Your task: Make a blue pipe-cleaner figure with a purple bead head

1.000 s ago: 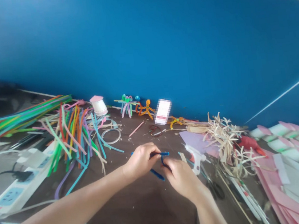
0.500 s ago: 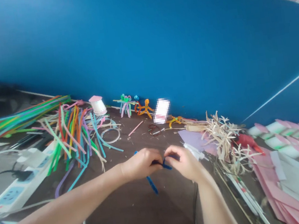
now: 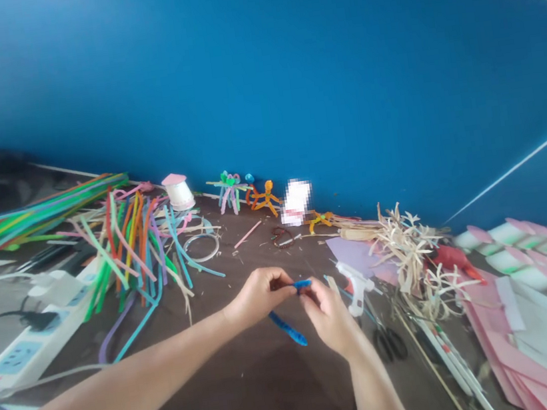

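A fuzzy blue pipe cleaner (image 3: 290, 331) is held between both hands above the middle of the dark brown table (image 3: 256, 382). My left hand (image 3: 260, 295) pinches it with thumb and fingers, and one free end hangs down to the right below that hand. My right hand (image 3: 328, 312) closes its fingertips on a short stretch at the other side, close to the left fingertips. Part of the pipe cleaner is hidden by the fingers.
Colourful pipe cleaners (image 3: 130, 244) and a white power strip (image 3: 25, 348) lie left. At the back stand a small paper cup (image 3: 179, 192) and an orange pipe-cleaner figure (image 3: 266, 198). Right are a glue gun (image 3: 357, 286), scissors (image 3: 389, 343), dried husk flowers (image 3: 403, 238) and pink paper (image 3: 502, 336).
My right hand has moved slightly down and left, uncovering the glue gun and scissors. The hanging end of the pipe cleaner has swung to the right, and more blue shows between the fingertips.
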Demonstrator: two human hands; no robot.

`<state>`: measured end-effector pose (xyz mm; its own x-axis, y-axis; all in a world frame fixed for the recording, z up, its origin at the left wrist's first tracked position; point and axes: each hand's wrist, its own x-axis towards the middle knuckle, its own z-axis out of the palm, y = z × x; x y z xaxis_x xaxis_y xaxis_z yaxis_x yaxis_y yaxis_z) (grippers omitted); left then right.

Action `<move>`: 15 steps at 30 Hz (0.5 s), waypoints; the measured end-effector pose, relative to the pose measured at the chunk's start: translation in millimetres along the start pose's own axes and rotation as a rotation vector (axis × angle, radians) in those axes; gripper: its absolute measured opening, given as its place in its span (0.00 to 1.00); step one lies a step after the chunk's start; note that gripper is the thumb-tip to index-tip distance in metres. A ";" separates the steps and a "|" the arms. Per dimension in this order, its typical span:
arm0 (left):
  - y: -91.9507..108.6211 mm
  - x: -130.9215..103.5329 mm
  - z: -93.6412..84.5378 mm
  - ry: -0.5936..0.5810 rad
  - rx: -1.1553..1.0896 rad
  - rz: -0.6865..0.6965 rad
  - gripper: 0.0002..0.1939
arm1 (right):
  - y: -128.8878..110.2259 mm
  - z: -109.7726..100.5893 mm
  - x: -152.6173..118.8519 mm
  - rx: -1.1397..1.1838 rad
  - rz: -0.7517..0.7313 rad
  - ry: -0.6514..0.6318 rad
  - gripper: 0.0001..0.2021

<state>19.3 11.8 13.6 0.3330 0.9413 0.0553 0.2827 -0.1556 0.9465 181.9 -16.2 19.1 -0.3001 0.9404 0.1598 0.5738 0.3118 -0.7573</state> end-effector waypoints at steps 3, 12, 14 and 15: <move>1.2 -1.2 0.7 0.081 0.095 0.062 0.06 | 0.3 4.5 -0.8 0.058 0.036 0.009 0.05; 6.3 -5.0 -1.0 0.094 0.311 0.258 0.03 | 1.3 13.7 3.7 0.220 0.085 0.141 0.13; 6.2 -4.9 -2.7 0.040 0.301 0.222 0.04 | 3.3 13.8 3.9 0.253 0.106 0.140 0.14; 6.1 -4.6 -4.1 0.011 0.277 0.191 0.08 | 4.5 13.5 4.1 0.270 0.117 0.141 0.14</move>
<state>15.8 7.8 20.4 0.3942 0.8902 0.2283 0.4506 -0.4037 0.7962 173.0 -12.8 7.8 -0.1247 0.9832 0.1335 0.3694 0.1709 -0.9134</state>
